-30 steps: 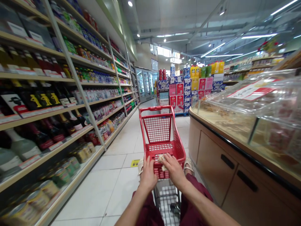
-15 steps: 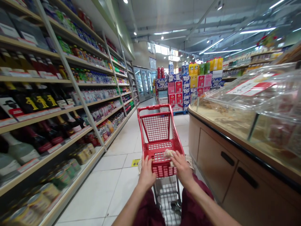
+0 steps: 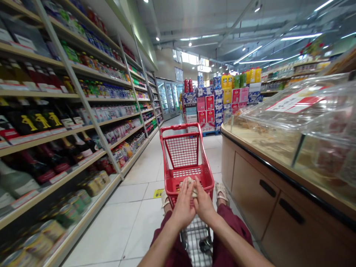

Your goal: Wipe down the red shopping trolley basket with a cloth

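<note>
A red plastic shopping cart [image 3: 180, 148] stands right in front of me, between my feet. My left hand [image 3: 183, 202] and my right hand [image 3: 203, 202] meet over its near end, fingers pointing forward. Between and beyond the fingers shows a crumpled off-white cloth [image 3: 191, 185], gripped by both hands together. Part of the cloth and the cart's near rim lie hidden under the hands. Below the basket, the grey wire lower rack [image 3: 196, 237] and a dark caster [image 3: 205, 244] are visible.
Shelves [image 3: 89, 129] of bottles and cans line the left side. On the right, a wooden counter [image 3: 250, 178] carries clear plastic covers [image 3: 294, 100]. Stacked drink boxes [image 3: 205, 107] stand ahead, with glass-door fridges [image 3: 168, 94] behind. A yellow floor sticker [image 3: 158, 193] lies left of the cart.
My left hand has moved right and onto the cloth. The right hand has shifted left with the cloth, so both hands now meet. My sandalled feet show more clearly beside the cart.
</note>
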The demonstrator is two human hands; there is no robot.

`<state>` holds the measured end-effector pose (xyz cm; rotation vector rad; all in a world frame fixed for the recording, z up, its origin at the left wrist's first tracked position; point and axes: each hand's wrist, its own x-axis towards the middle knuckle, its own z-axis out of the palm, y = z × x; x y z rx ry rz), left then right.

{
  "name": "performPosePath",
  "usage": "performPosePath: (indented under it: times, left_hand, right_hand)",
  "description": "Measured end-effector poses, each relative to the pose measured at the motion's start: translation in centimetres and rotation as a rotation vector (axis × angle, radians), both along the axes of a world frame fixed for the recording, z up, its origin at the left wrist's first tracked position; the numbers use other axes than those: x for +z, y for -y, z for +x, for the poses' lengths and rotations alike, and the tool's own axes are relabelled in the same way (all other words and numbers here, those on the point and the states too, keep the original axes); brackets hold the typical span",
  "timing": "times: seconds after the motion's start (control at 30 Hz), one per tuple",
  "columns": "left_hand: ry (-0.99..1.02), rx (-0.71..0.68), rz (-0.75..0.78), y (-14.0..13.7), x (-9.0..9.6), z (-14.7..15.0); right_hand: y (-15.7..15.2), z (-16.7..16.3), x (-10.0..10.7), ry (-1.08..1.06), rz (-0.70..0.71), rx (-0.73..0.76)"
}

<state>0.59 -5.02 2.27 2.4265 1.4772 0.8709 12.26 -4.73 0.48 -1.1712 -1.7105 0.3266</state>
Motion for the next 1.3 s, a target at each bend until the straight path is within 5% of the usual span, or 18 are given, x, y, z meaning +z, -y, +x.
performPosePath:
  times: [0.1,0.2,0.3,0.47,0.7,0.8,0.93,1.0,1.17,1.3]
  left_hand:
    - [0.019,0.020,-0.040,-0.4,0.0,2.4]
    - [0.000,0.088,0.017,-1.0,0.7,3.3]
    - [-0.068,0.140,0.055,-1.6,1.3,1.2]
    - [-0.070,0.434,0.041,-2.0,0.9,-2.3]
    - [-0.117,0.088,0.130,-2.3,-1.2,5.7]
    - [-0.180,0.026,0.134,-2.1,-1.0,2.2]
    - [-0.144,0.299,0.111,-1.6,-0.6,-3.0]
    - [-0.121,0.346,0.102,-1.6,-0.7,-2.0]
    - [-0.151,0.068,0.151,-2.4,-1.1,2.8]
    - [-0.166,0.214,0.156,-2.4,-0.8,-2.1]
  right_hand:
    - [0.6,1.6,0.9,0.052,-0.056,0.137]
    - [-0.3,3.7,1.0,0.164,0.010,0.058]
    - [-2.2,5.9,0.4,0.260,0.061,-0.109]
    - [-2.9,6.3,-0.9,0.165,0.094,-0.113]
    - [-2.6,5.7,-0.1,0.134,0.115,-0.098]
    - [-2.9,6.5,0.1,0.198,0.109,-0.057]
    - [-2.6,5.9,0.1,0.180,0.096,-0.034]
    - [-2.5,5.2,0.3,0.139,0.097,-0.037]
    - [-3.2,4.9,1.0,0.108,0.081,-0.046]
    - [-3.3,5.4,1.0,0.143,0.091,0.007]
